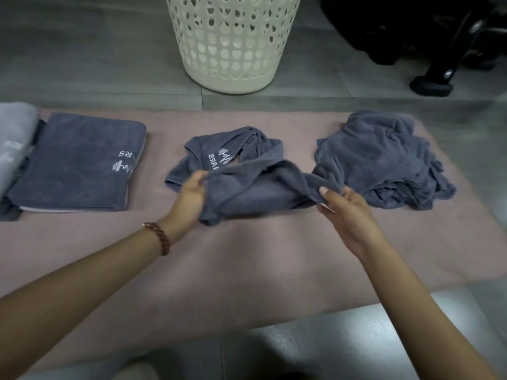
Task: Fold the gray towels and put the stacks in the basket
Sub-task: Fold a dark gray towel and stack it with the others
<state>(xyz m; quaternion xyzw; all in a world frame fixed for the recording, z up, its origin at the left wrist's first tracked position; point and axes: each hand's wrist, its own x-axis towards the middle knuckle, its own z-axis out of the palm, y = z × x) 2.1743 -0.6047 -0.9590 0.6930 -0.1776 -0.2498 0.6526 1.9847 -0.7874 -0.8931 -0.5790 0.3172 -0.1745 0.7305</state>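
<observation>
I saw the gray towel (pixel 247 187) stretched btwn both hands, just in front of them on the mat (pixel 247 270). It was crumpled, w/ a white logo facing up. Left hand (pixel 190 194) pinched one end and right hand (pixel 348 215) pinched the other, arms reaching fwd. The basket (pixel 233 42) stood beyond them.

There are 1 basket (pixel 233 50), 1 mat (pixel 247 264), 1 folded stack (pixel 76 163), 1 loose towel (pixel 255 187), 1 crumpled heap (pixel 384 160) and 1 bracelet (pixel 159 238).
</observation>
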